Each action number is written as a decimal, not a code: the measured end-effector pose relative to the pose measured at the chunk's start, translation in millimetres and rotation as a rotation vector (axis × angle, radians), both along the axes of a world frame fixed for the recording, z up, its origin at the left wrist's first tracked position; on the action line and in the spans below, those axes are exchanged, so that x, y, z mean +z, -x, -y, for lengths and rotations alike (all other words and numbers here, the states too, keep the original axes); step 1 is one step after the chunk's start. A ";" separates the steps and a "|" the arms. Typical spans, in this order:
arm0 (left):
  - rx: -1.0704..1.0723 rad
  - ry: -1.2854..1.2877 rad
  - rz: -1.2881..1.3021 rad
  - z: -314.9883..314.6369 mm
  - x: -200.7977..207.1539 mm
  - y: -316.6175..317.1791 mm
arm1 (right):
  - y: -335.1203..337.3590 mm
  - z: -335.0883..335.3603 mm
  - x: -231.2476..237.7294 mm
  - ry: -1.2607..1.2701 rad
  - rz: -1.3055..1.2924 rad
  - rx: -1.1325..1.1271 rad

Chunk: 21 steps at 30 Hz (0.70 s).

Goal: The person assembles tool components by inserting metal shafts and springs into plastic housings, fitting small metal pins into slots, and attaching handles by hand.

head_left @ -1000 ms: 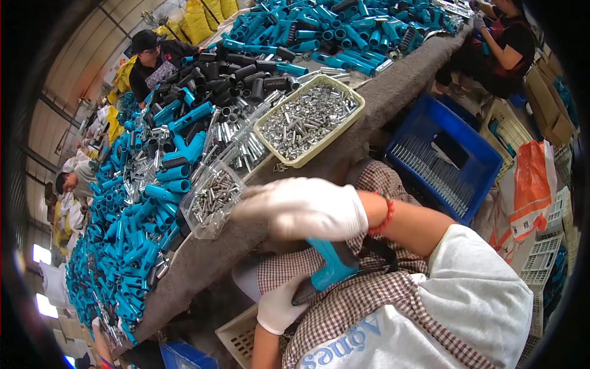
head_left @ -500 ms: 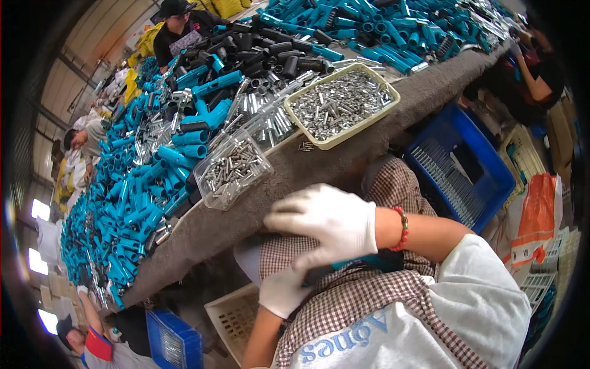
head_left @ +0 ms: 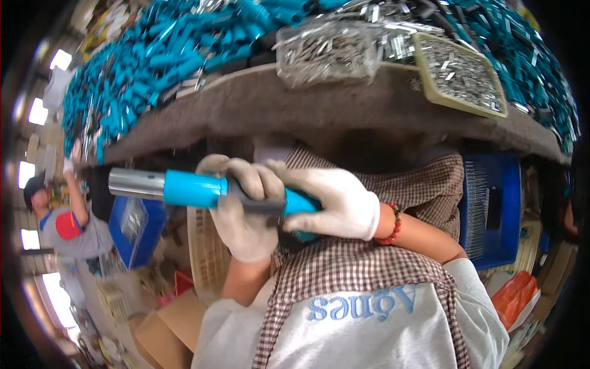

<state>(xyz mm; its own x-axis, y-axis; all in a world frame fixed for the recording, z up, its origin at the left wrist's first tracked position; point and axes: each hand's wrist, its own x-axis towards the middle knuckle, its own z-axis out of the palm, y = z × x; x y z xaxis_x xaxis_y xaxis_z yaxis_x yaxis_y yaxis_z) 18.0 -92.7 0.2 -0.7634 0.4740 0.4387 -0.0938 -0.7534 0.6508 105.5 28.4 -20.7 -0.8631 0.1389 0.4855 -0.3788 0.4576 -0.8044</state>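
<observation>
Both my hands wear white knitted gloves and hold one teal tube (head_left: 193, 189) in front of my lap. Its left end is a shiny metal sleeve (head_left: 136, 183), and a dark grey section lies along its middle. My left hand (head_left: 243, 209) wraps its fingers round that dark middle. Around the right part of the tube my right hand (head_left: 332, 203) is closed, the thumb along the lower side. The fingers and palms cover much of the tube's right end. A red bead bracelet (head_left: 393, 224) circles my right wrist.
Ahead, the workbench edge (head_left: 233, 107) bears heaped teal tubes (head_left: 141, 74), a clear plastic box (head_left: 329, 55) and a cream tray (head_left: 461, 77) of small metal pins. Blue crates (head_left: 510, 215) stand right and left. A co-worker (head_left: 74, 215) is at far left; a cream basket (head_left: 206, 246) stands beside me.
The tube, earlier mostly hidden low at my lap, is now raised into view in both hands. My view has turned, so the bench edge lies more level across the picture.
</observation>
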 end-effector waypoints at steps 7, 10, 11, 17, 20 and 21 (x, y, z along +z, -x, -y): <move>0.771 1.175 -0.083 144.3 -97.2 122.5 | -27.9 -39.7 -22.7 -0.029 0.319 -0.346; 0.544 1.911 0.070 242.4 -199.4 128.6 | -60.0 -61.9 -42.2 -0.013 0.466 -0.493; 0.334 2.039 0.004 256.7 -226.9 116.1 | -71.9 -67.5 -47.9 0.002 0.504 -0.538; -0.377 2.163 0.370 238.0 -344.7 44.6 | -128.6 -78.3 -69.1 -0.165 0.602 -0.727; 0.002 2.118 0.167 294.9 -402.2 36.7 | -107.2 -66.9 -68.7 -0.247 0.565 -0.629; -0.149 2.139 0.175 242.3 -387.8 50.4 | -114.9 -71.3 -72.6 -0.301 0.594 -0.660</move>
